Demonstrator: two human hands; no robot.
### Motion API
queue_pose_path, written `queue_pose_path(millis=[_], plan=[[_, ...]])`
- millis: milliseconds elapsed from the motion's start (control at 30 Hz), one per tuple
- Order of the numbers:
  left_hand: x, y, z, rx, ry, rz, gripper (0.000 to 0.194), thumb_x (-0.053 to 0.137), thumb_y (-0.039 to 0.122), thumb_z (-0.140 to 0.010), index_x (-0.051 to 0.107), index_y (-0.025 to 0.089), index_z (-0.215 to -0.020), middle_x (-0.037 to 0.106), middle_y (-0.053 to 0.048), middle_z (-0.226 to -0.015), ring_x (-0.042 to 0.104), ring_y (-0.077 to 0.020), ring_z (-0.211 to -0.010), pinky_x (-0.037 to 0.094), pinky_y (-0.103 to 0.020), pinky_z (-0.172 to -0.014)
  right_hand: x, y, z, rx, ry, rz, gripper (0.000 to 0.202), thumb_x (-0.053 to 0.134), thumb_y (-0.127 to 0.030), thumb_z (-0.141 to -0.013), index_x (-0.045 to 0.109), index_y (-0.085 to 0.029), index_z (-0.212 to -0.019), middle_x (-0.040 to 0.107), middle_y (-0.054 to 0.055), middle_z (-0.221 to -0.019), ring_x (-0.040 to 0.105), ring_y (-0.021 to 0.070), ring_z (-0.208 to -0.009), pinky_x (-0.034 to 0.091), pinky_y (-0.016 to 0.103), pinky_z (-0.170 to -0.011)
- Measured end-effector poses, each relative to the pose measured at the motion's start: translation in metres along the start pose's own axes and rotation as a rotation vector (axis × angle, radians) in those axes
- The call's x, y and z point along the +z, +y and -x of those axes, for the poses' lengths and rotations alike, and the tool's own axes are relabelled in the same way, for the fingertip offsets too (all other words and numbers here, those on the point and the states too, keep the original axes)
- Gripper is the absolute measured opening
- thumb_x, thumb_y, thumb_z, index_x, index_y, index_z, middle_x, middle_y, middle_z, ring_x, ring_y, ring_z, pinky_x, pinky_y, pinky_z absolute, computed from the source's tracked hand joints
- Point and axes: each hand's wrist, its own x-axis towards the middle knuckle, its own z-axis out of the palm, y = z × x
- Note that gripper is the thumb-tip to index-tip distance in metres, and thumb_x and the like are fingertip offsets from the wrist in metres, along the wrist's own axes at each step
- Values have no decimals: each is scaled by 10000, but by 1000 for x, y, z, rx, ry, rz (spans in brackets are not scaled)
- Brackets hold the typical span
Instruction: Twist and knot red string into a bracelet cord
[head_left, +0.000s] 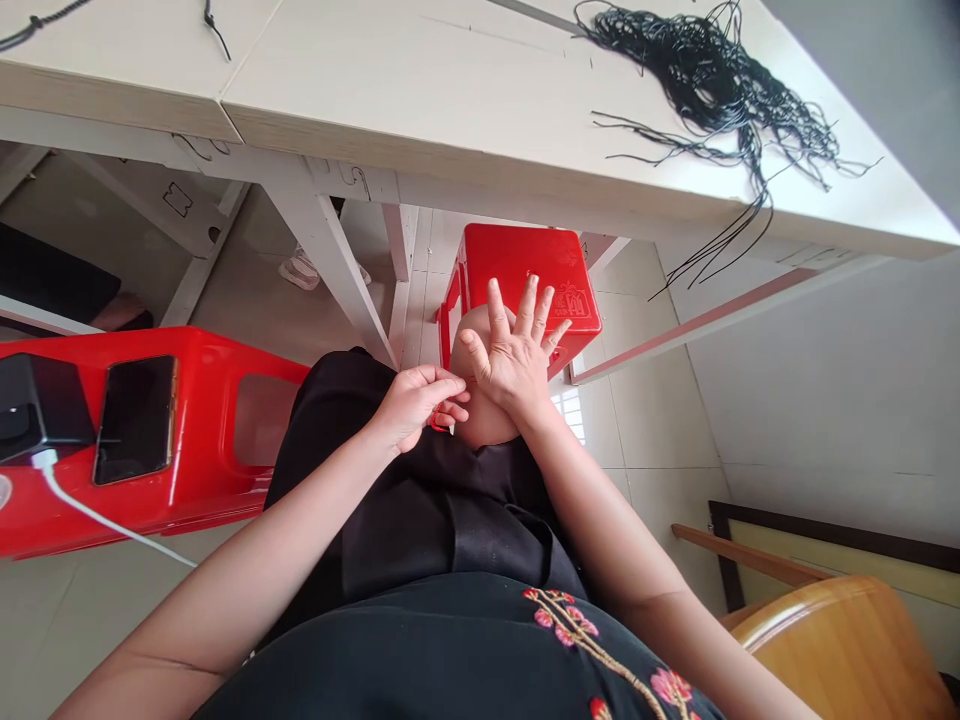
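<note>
My left hand [424, 403] is above my lap beside the bare knee [484, 415], its thumb and index finger pinched together. Whatever sits in that pinch is too small to make out. Just under its lower fingers shows a small red bit [441, 426] with a pale tip; I cannot tell whether the hand holds it. Over the same knee, my right hand [517, 355] is open, palm showing and fingers spread, with nothing in it. Behind its fingers stands a red plastic stool [480, 252], partly hidden by the knee and hand.
A pale table [420, 100] runs across the top, with a tangled bundle of black cords [705, 85] overhanging its edge. At left, another red stool [206, 400] carries a phone [136, 420] and a black box [45, 405] with a white cable. A wooden chair [847, 640] stands lower right.
</note>
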Motion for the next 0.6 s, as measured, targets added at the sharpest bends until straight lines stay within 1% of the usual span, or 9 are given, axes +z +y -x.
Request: queue_pose_path(millis=[167,333,433,600], plan=[[1,5,-6,-5,0,4,156,735,220,-637,616,124,-667,676,-28,-620,632,-110,-455,423,-162,-391,-1,-1,-7,-2,-4,-17,700,322,-639,-931,205,-312,-1538,43,117,-1639,6,409,-1490,77,767,-1064],[1,7,-9,-15,1,2,136,724,199,-654,614,121,-671,679,-37,-616,631,-114,-450,436,-174,-405,0,0,-13,5,7,-11,721,320,-647,-927,197,-291,-1542,34,131,-1636,-27,410,-1489,47,763,-1070],[2,9,-11,-13,2,3,119,715,187,-663,617,120,-676,681,-37,-615,632,-113,-455,440,-174,-411,0,-1,-19,-2,23,-18,713,285,-652,-930,189,-301,-1542,43,121,-1634,-38,417,-1486,37,782,-1052],[2,12,-17,-6,10,7,109,706,163,-664,605,123,-655,671,-31,-599,631,-112,-456,427,-167,-400,-2,-3,-25,-2,-11,5,724,275,-658,-932,163,-296,-1548,43,124,-1634,-28,420,-1486,49,778,-1054]])
